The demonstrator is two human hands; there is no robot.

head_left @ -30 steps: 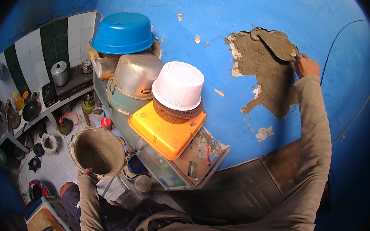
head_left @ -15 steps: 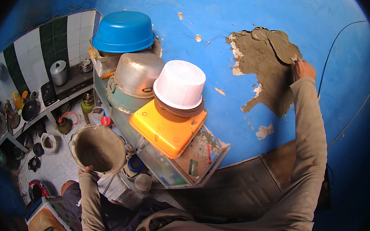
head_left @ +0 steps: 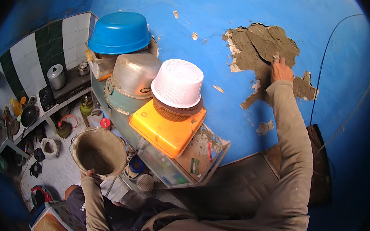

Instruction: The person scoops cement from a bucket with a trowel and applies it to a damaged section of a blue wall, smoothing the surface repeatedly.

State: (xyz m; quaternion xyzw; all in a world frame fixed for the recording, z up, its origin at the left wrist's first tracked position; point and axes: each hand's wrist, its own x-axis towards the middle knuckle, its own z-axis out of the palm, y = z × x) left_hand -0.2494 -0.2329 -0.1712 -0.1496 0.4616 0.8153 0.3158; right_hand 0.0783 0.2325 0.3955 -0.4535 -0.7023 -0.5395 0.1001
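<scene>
My right hand (head_left: pixel 281 71) is closed at the wall, on what looks like a trowel (head_left: pixel 265 50). Its mortar-smeared blade lies against a patch of wet grey-brown mortar (head_left: pixel 286 41) and blends in with it; the handle is hidden by my fingers. Around the patch, broken plaster edges show in the blue wall (head_left: pixel 215 9). Low on the left, my left hand (head_left: pixel 91 175) grips the near rim of a round bucket (head_left: pixel 121 156). The bucket tilts towards me, and its inside is coated with dried mortar.
A glass-sided cabinet (head_left: pixel 180 174) carries an orange tray (head_left: pixel 162 133), a white basket (head_left: pixel 178 84), a metal pot (head_left: pixel 134 72) and a blue basin (head_left: pixel 119 34). Cables (head_left: pixel 327 53) hang at the right. Kitchenware and a green gas cylinder (head_left: pixel 86 105) stand at the left.
My right hand has moved left and slightly down across the patch, with the trowel blade. Mortar and bare plaster at the patch's right show from behind my arm. My left hand still grips the bucket.
</scene>
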